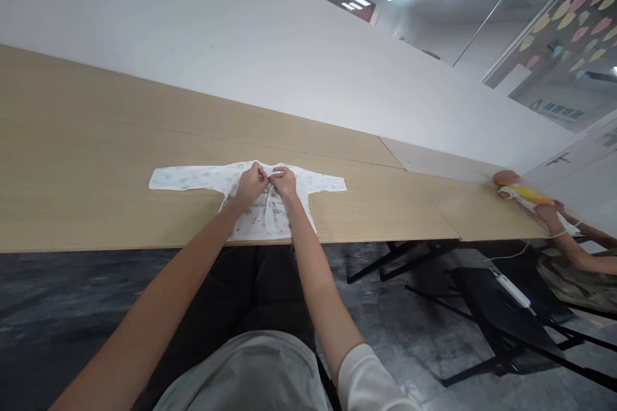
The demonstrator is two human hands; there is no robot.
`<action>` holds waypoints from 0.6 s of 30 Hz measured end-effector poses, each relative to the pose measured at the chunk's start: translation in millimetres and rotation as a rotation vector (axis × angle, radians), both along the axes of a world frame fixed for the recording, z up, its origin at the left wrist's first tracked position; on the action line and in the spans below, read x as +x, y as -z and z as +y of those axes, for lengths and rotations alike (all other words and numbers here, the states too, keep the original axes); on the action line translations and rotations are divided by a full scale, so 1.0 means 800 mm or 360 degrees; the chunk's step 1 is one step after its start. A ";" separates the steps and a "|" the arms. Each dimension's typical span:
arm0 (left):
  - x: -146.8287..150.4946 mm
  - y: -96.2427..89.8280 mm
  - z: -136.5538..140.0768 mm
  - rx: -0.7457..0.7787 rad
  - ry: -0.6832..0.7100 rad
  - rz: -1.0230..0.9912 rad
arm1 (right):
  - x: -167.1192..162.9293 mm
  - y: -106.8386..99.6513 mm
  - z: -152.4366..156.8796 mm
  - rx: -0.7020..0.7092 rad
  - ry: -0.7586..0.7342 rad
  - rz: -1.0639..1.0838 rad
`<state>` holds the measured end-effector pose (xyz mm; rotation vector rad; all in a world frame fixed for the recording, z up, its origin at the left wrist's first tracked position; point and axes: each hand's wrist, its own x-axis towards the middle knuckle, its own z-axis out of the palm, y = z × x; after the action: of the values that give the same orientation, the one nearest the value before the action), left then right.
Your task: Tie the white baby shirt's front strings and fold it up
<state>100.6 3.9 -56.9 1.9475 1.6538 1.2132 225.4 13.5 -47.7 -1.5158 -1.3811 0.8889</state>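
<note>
A small white baby shirt (255,221) with a faint print lies spread on the wooden table (96,135), its long sleeves stretched out to both sides. My left hand (252,183) pinches the shirt's front just below the collar. Right beside it, my right hand (283,181) pinches the other side of the front opening. The fingertips of both hands almost meet at the middle. Below them the front edges run down to the hem near the table's front edge. Any fastener between my fingers is too small to make out.
A white wall (289,70) runs along the table's back. At the far right a co-worker's arms (569,241) reach to a doll (520,192) in yellow and white. A black chair (501,314) bearing a white power strip (513,289) stands below, with a cable rising to the table.
</note>
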 end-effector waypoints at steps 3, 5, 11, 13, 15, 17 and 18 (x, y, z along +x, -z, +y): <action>-0.001 0.000 0.000 0.0019 0.0025 0.0014 | 0.001 0.000 0.001 -0.0008 -0.0010 -0.0016; -0.002 0.001 0.000 0.0034 0.0050 0.0011 | 0.001 0.002 0.003 -0.0009 -0.0004 -0.0006; -0.001 -0.001 0.001 -0.0009 -0.0044 0.0025 | -0.002 0.007 0.007 0.0001 0.0041 0.0071; -0.001 -0.002 0.001 -0.0051 -0.0100 0.0017 | -0.002 0.007 0.008 -0.0009 0.0046 0.0102; -0.002 -0.002 0.002 -0.0074 -0.0122 -0.0025 | -0.002 0.006 0.007 -0.0028 0.0055 0.0116; -0.006 -0.001 0.002 -0.0071 -0.0104 -0.0063 | -0.002 0.005 0.007 -0.0038 0.0083 0.0095; -0.007 0.000 0.002 -0.0067 -0.0094 -0.0070 | -0.002 0.005 0.006 -0.0032 0.0097 0.0069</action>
<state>94.6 5.3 -57.2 1.8465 1.7120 1.2236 224.1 18.4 -51.9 -1.5373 -1.2916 0.8953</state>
